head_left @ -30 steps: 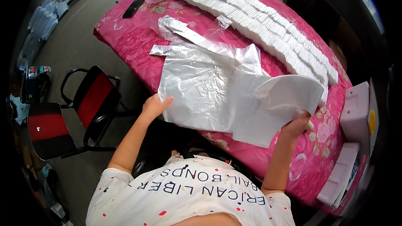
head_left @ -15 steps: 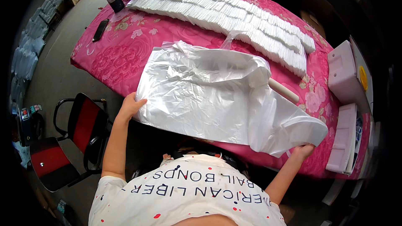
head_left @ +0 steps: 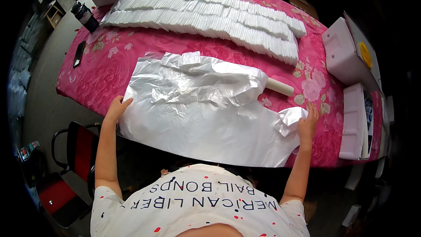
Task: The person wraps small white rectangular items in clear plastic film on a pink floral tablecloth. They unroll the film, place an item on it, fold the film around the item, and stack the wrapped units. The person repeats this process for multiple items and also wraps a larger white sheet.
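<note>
A large translucent white plastic sheet (head_left: pixel 188 127) lies spread over the near half of the table, smooth toward me and crumpled along its far side. My left hand (head_left: pixel 117 107) grips its left edge, thumb on top and fingers partly hidden. At the right end, my right hand (head_left: pixel 308 122) is closed on a bunched-up corner of the same sheet. From beneath the crumpled part a pale tube (head_left: pixel 280 87) pokes out to the right; the rest of it is covered.
Long rows of tightly packed white folded pieces (head_left: pixel 197 19) run along the table's far side. At the far left stand a dark bottle (head_left: pixel 85 16) and a phone (head_left: pixel 79 54). White foam boxes (head_left: pixel 344 48) occupy the right end. A red-black chair (head_left: pixel 81 149) is at left.
My right hand has moved up and left, carrying the sheet's right corner, which is now bunched over the table. The near part lies flatter. My left hand still holds the left edge.
</note>
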`<state>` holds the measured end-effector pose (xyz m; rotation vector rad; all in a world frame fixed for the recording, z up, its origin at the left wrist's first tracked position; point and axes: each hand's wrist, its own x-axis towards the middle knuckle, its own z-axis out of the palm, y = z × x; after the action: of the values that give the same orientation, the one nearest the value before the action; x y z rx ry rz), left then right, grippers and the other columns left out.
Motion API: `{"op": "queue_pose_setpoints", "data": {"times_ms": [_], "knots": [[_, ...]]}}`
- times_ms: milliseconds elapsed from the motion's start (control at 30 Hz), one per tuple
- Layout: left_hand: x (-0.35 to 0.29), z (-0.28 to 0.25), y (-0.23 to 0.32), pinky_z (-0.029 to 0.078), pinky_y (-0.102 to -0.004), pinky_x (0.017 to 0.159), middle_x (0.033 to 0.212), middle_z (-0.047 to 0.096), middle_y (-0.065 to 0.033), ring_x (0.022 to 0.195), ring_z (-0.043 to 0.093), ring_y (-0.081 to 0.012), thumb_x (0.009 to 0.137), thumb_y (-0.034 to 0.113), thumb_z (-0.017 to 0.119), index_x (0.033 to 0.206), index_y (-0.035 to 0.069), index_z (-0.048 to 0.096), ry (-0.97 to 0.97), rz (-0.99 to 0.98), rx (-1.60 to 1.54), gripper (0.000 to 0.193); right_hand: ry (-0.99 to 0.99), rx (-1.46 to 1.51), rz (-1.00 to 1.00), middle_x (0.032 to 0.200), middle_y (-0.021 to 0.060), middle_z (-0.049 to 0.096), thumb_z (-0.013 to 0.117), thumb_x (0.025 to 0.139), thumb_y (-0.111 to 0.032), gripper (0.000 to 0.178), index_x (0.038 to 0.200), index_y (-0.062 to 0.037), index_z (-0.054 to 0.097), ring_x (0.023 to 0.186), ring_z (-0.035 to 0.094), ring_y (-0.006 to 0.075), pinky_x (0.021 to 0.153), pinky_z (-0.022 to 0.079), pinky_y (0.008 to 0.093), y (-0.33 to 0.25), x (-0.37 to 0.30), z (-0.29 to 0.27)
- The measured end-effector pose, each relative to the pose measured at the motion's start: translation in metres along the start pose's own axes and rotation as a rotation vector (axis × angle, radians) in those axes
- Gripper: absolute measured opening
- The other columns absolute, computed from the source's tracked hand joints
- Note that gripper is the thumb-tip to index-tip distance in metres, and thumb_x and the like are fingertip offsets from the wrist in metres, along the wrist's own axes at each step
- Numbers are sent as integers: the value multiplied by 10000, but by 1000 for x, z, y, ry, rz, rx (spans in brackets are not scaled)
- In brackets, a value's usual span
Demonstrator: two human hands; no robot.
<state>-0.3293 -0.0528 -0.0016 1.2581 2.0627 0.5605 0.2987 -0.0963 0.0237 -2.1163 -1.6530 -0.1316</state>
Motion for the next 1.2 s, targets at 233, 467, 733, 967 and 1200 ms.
{"op": "queue_pose_setpoints", "data": {"times_ms": [233, 467, 733, 967, 1200], "knots": [[48, 9, 3, 446, -349, 764, 984, 596, -199, 900, 574, -281, 736, 399, 671, 1083, -64, 535, 47, 2, 250, 595, -160, 33, -347, 1286, 173, 416, 507, 702, 47, 527, 1223, -3, 449, 1248, 328, 338, 1057, 248, 427, -55, 36, 60], [65, 21, 14, 431, -360, 821, 1058, 572, -204, 969, 558, -294, 765, 353, 653, 1106, -49, 499, 120, 16, 148, 549, -115, 52, -433, 1030, 122, 510, 717, 666, -177, 522, 1123, -34, 509, 994, 470, 302, 893, 392, 397, -33, 85, 76], [98, 31, -24, 415, -383, 861, 1059, 568, -214, 996, 541, -337, 748, 375, 661, 1093, -35, 492, 294, 97, 360, 562, -76, -130, -272, 1060, 132, 471, 719, 665, -161, 505, 1100, -40, 491, 1023, 440, 319, 920, 358, 422, 54, 16, -11], [126, 21, -46, 430, -373, 824, 1022, 582, -205, 967, 556, -317, 764, 418, 643, 1060, -32, 517, 278, 58, 307, 552, 142, -272, 339, 1034, 179, 486, 643, 770, -182, 405, 1092, 4, 481, 991, 443, 358, 860, 377, 433, 169, -92, -77], [143, 26, -29, 437, -360, 790, 970, 593, -178, 910, 567, -287, 773, 452, 625, 1012, -32, 543, 276, 69, 296, 547, 98, -358, 616, 1017, 202, 513, 595, 832, -264, 355, 1046, 11, 532, 970, 466, 373, 835, 395, 449, 222, -98, -63]]}}
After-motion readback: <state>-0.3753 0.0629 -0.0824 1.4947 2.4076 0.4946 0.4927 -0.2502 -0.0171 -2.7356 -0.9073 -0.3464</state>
